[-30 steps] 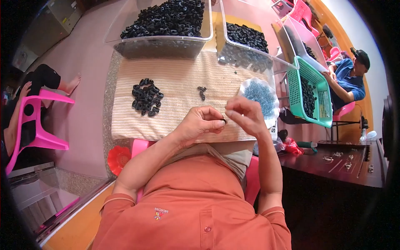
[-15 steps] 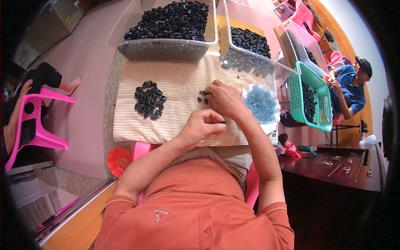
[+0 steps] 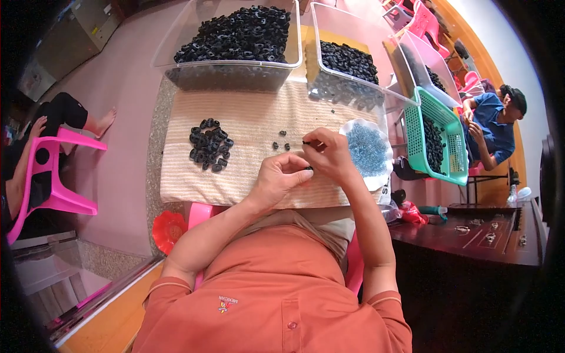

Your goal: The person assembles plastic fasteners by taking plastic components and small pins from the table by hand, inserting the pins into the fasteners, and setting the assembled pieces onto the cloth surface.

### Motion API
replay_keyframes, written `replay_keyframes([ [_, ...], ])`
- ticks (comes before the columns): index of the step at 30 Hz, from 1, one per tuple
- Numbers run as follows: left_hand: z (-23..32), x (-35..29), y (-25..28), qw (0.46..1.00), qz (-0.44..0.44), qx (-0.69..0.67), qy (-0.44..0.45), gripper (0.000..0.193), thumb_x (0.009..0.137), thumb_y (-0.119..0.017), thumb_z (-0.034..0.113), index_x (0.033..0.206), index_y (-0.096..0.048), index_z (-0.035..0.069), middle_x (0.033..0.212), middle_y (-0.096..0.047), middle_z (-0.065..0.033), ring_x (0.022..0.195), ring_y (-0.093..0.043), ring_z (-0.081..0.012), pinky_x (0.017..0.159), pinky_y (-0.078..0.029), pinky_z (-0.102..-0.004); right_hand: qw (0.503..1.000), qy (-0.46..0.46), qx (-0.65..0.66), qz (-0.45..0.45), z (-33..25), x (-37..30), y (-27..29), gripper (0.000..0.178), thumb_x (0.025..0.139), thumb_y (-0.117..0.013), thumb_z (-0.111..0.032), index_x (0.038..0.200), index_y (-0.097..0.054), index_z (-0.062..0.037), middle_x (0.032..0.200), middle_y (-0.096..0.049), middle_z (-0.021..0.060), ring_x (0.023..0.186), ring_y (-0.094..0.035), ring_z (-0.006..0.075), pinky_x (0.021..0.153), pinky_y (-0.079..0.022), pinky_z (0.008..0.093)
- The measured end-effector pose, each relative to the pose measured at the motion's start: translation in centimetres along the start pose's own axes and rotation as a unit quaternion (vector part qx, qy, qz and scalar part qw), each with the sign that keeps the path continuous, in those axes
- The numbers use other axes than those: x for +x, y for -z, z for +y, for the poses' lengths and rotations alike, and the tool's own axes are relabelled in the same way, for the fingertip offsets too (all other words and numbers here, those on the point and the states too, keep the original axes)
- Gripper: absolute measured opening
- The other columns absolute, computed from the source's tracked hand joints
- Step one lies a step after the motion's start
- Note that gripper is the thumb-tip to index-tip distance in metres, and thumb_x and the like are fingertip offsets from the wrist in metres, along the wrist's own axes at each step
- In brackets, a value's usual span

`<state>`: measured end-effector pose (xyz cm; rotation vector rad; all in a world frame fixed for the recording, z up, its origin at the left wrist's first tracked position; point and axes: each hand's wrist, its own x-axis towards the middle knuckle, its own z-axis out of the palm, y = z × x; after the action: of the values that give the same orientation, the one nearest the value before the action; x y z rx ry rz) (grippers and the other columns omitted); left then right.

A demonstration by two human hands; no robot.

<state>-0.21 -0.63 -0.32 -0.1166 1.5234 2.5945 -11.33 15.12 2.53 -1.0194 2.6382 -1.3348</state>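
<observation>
Between the thumb and fingers of my left hand [image 3: 279,177] is a small black plastic part [image 3: 309,169], mostly covered by the fingertips. My right hand [image 3: 329,154], just right of it and a little farther off, pinches another small black piece [image 3: 306,143]. A few loose black pieces [image 3: 281,146] lie on the striped cloth [image 3: 247,112] beyond my hands. Left of them sits a pile of black plastic parts [image 3: 210,145]. A white scalloped plate [image 3: 385,179] at the right holds many small clear-blue pieces [image 3: 366,150].
Two clear bins [image 3: 235,76] [image 3: 347,82] of black parts stand along the far side. A green basket [image 3: 450,173] sits at the right, near a person in blue [image 3: 500,132]. At the left is a pink chair [image 3: 56,170] with another seated person. A red bowl [image 3: 169,231] is beside my lap.
My right hand has come back from the loose pieces toward my left hand, a small black piece now showing at its fingertips. My left hand keeps its hold, nearly still.
</observation>
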Motion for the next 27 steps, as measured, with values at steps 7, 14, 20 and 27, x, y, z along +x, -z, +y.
replay_keyframes([
  [7,0.0,-0.1,0.0,1.000,0.013,0.013,-0.016,0.015,0.092,-0.079,0.003,0.104,-0.070,0.000,0.093,-0.074,-0.0051,0.082,-0.071,-0.0114,0.076,-0.059,-0.0261,0.989,-0.091,0.109,0.030,-0.6,-3.7,1.2,0.013,0.090,-0.078,-0.005,0.102,-0.075,-0.0003,0.088,-0.077,0.0088,0.077,-0.072,0.0117,0.067,-0.057,0.0281],
  [14,-0.3,-0.3,-0.3,0.999,0.012,0.015,-0.027,0.017,0.091,-0.079,0.003,0.106,-0.070,0.000,0.093,-0.074,-0.0055,0.083,-0.071,-0.0114,0.076,-0.059,-0.0260,0.974,-0.112,0.192,0.037,-1.2,-5.9,1.5,0.014,0.092,-0.075,-0.002,0.105,-0.073,0.0008,0.086,-0.075,0.0075,0.078,-0.072,0.0121,0.068,-0.056,0.0277],
  [20,-0.5,-0.4,-0.5,0.999,-0.015,0.022,-0.043,0.014,0.092,-0.077,0.000,0.105,-0.071,0.002,0.098,-0.074,-0.0019,0.089,-0.068,-0.0084,0.080,-0.057,-0.0250,0.978,-0.048,0.203,0.019,-1.0,-6.7,1.5,0.011,0.094,-0.073,0.003,0.105,-0.071,0.0028,0.094,-0.069,0.0034,0.084,-0.065,0.0093,0.074,-0.052,0.0230],
  [27,-0.8,-0.7,-0.7,0.996,-0.014,0.063,-0.060,0.012,0.094,-0.075,-0.001,0.106,-0.072,0.001,0.099,-0.074,-0.0022,0.092,-0.068,-0.0080,0.083,-0.057,-0.0256,0.977,-0.059,0.202,0.014,-2.4,-7.2,1.6,0.008,0.093,-0.075,0.000,0.100,-0.072,0.0018,0.094,-0.068,0.0029,0.084,-0.061,0.0087,0.072,-0.047,0.0231],
])
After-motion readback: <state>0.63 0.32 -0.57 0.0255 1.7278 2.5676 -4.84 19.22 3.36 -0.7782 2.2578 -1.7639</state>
